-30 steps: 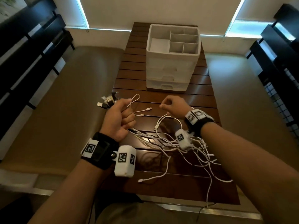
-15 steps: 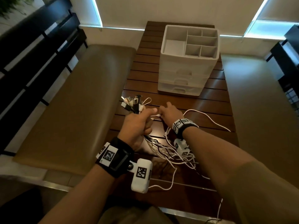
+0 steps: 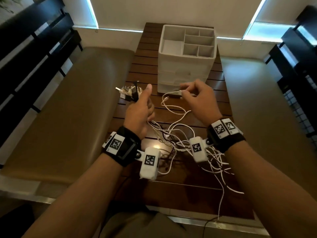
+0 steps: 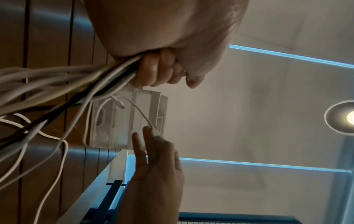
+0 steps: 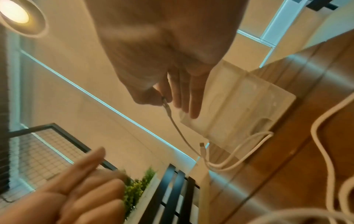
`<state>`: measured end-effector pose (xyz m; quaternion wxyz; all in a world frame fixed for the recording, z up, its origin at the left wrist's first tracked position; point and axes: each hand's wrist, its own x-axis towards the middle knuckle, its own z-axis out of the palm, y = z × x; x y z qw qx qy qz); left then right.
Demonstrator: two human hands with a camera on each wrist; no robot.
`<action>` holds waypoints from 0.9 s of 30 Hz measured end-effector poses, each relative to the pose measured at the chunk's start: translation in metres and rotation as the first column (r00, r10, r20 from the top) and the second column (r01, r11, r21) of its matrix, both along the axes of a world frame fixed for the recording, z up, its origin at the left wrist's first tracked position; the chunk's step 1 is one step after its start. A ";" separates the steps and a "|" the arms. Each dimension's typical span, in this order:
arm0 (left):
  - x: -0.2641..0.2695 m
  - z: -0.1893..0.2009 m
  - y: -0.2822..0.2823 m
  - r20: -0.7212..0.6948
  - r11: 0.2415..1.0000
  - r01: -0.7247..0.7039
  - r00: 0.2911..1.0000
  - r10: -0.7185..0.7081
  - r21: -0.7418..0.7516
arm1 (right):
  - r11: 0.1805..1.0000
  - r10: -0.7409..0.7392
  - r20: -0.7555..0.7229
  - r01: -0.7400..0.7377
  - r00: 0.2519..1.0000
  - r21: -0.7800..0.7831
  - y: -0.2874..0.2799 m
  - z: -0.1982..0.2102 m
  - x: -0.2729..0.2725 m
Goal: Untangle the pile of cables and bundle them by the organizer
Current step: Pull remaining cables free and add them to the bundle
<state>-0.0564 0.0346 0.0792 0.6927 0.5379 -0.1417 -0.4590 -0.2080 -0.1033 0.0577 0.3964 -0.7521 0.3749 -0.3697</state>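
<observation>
White cables [image 3: 173,140] run through my left hand's [image 3: 139,114] fist; my right hand [image 3: 197,100] pinches one plug [image 3: 178,92]. Organizer [image 3: 187,66] at twelve o'clock.

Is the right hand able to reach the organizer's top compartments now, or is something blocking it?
Probably yes. The right hand hangs in the air just in front of the organizer, with nothing between them. It pinches a white cable end, so the trailing cable, which runs back into the pile, may drag.
</observation>
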 end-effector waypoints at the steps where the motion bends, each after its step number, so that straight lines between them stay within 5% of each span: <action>1: -0.002 0.002 0.001 0.000 1.000 0.006 1.000 -0.006 -0.011 | 0.999 0.039 0.004 -0.039 0.999 0.002 0.003 0.011 -0.007; 9: -0.031 0.015 0.010 0.123 0.995 0.093 0.989 -0.088 -0.036 | 0.944 0.302 -0.183 -0.320 0.935 -0.080 0.051 0.069 -0.026; 24: -0.038 0.009 0.032 0.169 0.917 0.382 0.917 -0.361 -0.113 | 0.978 0.201 0.106 -0.206 0.974 0.034 0.090 0.054 0.000; 27: -0.036 0.021 0.031 0.207 0.925 0.359 0.921 -0.329 -0.125 | 0.942 0.155 0.245 -0.218 0.957 0.254 0.097 0.045 -0.004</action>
